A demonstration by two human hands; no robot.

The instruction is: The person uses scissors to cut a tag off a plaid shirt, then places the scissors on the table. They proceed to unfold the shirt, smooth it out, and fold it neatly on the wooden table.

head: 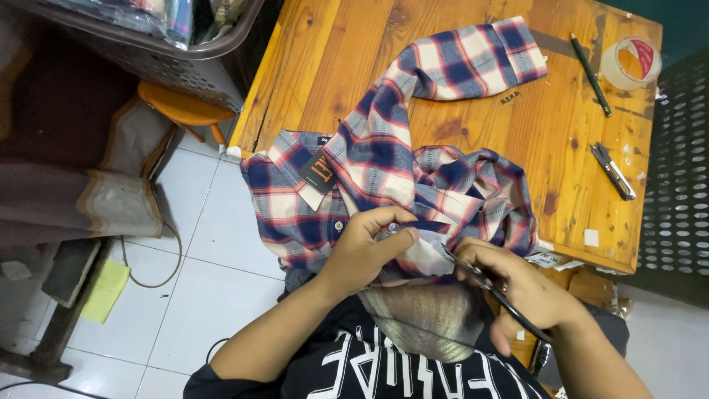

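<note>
Left hand [367, 247] pinches a fold of the rumpled red, navy and cream plaid cotton shirt [384, 170], fingers closed tight. Right hand [517, 284] grips slim black scissors [493, 290]. Beyond the fingers, one sleeve sprawls across the orange pine worktop [340, 52].

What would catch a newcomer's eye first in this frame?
A plaid shirt sprawls over the near edge of the wooden table, one sleeve stretched toward the far side. The left hand pinches its fabric while the right hand works scissors there.
</note>
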